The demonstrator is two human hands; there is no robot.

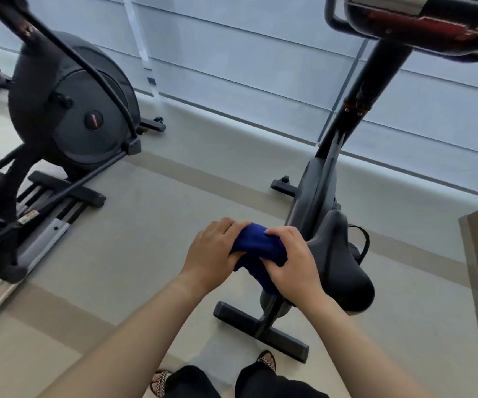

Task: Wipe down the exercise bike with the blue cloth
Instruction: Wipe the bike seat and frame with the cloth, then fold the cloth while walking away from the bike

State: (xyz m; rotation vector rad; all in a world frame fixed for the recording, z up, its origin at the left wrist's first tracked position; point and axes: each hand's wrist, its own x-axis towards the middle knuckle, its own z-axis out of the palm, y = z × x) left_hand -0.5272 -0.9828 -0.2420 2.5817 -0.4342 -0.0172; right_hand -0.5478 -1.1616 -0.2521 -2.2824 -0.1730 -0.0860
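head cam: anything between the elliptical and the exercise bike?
Bare floor only, in the head view. The elliptical stands left and the exercise bike right, with nothing on the stretch between them.

deep blue cloth (256,248), dark grey bike (327,225) with black saddle (344,271), sandals (267,361) seemingly black-and-white patterned.

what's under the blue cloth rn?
Under the blue cloth, held bunched in the left hand and right hand, only the bike's rear post and floor bar show. The post's upper part is covered. The saddle lies beside it.
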